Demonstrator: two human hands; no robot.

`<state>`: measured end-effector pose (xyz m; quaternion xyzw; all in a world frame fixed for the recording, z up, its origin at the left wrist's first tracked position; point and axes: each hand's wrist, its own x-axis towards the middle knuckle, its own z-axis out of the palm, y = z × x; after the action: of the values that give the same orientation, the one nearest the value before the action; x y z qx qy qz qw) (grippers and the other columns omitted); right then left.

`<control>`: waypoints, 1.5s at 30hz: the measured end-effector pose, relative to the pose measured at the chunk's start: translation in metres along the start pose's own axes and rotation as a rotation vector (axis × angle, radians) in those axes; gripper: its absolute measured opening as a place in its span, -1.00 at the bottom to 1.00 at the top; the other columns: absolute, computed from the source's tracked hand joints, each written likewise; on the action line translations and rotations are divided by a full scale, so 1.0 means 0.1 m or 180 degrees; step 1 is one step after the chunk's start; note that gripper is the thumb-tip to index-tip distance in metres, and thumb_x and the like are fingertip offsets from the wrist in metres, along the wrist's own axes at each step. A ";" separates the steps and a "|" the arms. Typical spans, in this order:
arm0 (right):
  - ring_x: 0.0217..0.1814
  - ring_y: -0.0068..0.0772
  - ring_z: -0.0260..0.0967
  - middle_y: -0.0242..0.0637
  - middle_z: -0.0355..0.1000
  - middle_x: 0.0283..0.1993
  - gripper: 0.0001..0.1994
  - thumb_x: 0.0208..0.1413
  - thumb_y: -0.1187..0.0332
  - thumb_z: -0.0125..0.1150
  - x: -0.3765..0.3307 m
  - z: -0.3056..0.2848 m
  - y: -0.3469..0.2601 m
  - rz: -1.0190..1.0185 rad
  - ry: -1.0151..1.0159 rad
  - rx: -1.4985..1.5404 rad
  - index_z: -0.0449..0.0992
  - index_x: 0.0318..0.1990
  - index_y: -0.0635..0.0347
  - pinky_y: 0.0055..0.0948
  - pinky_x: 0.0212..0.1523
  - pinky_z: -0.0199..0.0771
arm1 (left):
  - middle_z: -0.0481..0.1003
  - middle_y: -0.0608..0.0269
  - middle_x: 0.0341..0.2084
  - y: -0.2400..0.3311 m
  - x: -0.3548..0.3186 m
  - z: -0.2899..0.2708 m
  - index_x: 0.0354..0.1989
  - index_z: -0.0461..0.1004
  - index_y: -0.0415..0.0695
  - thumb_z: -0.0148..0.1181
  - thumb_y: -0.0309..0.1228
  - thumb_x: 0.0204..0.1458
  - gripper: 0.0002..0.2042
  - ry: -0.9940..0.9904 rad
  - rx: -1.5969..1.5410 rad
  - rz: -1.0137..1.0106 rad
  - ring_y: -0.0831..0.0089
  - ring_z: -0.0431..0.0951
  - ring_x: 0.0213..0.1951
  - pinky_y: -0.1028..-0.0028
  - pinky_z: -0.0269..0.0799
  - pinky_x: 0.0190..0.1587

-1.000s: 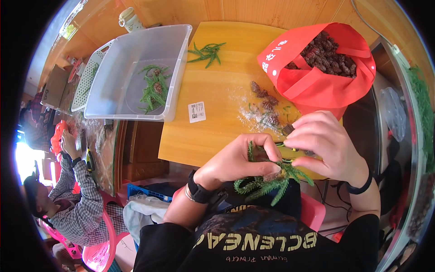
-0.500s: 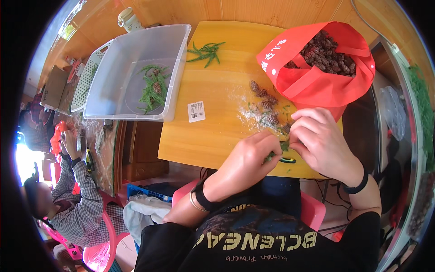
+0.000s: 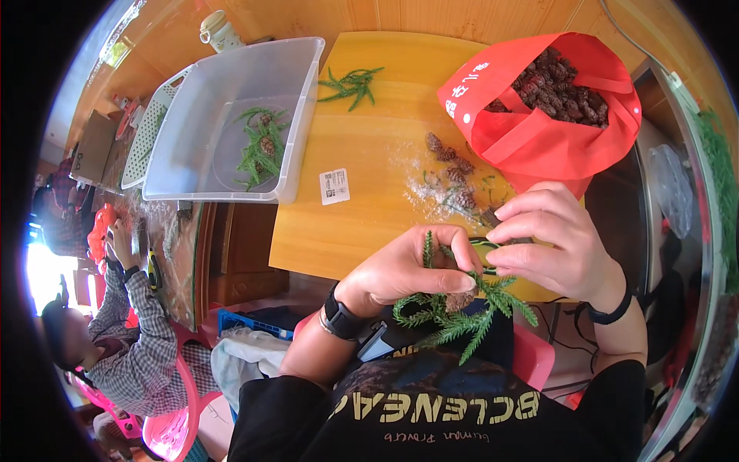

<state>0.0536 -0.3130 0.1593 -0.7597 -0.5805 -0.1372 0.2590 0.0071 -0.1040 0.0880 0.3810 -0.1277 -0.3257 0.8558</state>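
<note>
My left hand (image 3: 419,266) grips a green artificial pine sprig (image 3: 450,330) between thumb and fingers, its needled branches spreading out below the hand. A brown pine cone (image 3: 460,299) sits in the middle of that sprig. Close to its right, my right hand (image 3: 550,242) is held with its fingers a little apart, the fingertips near the sprig's upper side; I see nothing held in them. Partly behind the hands, a dark tool with yellow-green edging (image 3: 483,248) lies on the yellow table (image 3: 362,239). Several loose pine cones (image 3: 446,155) lie beyond, amid white crumbs.
A red bag (image 3: 554,154) full of pine cones stands at the right. Left of it are a green sprig (image 3: 352,87), a white label (image 3: 334,186) and a clear plastic bin (image 3: 223,185) holding finished-looking sprigs with cones. Another person (image 3: 146,339) works at the far left.
The left hand has turned over, bringing the sprig and its pine cone into sight. My right hand's fingers have loosened from their pinch and moved slightly away from the left hand.
</note>
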 end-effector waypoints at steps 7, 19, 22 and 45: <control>-0.14 -0.23 0.35 -0.37 0.41 -0.36 -0.84 -0.27 0.49 0.31 0.03 0.00 -0.02 0.0842 -0.0350 0.0197 0.45 -0.47 0.16 -0.28 -0.17 0.29 | 0.45 0.18 -0.37 0.03 0.02 0.13 -0.44 0.36 -0.23 0.20 -0.63 -0.10 -0.87 0.0566 0.2243 0.0701 0.48 0.46 -0.35 0.50 0.41 -0.30; -0.21 -0.27 0.36 -0.38 0.40 -0.30 -0.80 -0.25 0.42 0.30 -0.02 0.01 0.00 0.0390 0.0093 0.0290 0.52 -0.37 0.10 -0.34 -0.21 0.34 | 0.45 0.19 -0.36 0.06 -0.04 0.06 -0.45 0.35 -0.18 0.22 -0.63 -0.13 -0.85 0.0379 0.0406 0.0059 0.53 0.42 -0.31 0.57 0.34 -0.26; -0.24 -0.30 0.38 -0.40 0.43 -0.31 -0.83 -0.26 0.41 0.33 -0.02 0.00 0.02 -0.0055 0.0072 0.0024 0.53 -0.41 0.09 -0.32 -0.27 0.35 | 0.45 0.18 -0.36 0.03 -0.04 0.04 -0.44 0.36 -0.16 0.24 -0.59 -0.13 -0.84 0.0189 0.0298 0.0092 0.53 0.42 -0.32 0.56 0.34 -0.26; -0.14 -0.20 0.36 -0.30 0.43 -0.29 -0.71 -0.24 0.35 0.35 -0.04 0.00 -0.06 0.1294 -0.0206 0.0280 0.44 -0.32 0.21 -0.30 -0.10 0.28 | 0.45 0.29 -0.40 0.01 -0.04 0.13 -0.43 0.38 -0.23 0.22 -0.60 -0.11 -0.88 0.1026 0.1900 0.0546 0.61 0.43 -0.33 0.59 0.37 -0.26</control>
<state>0.0462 -0.3155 0.1586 -0.8532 -0.4287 -0.0322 0.2954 -0.0009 -0.1081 0.0978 0.6489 -0.1122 -0.1366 0.7401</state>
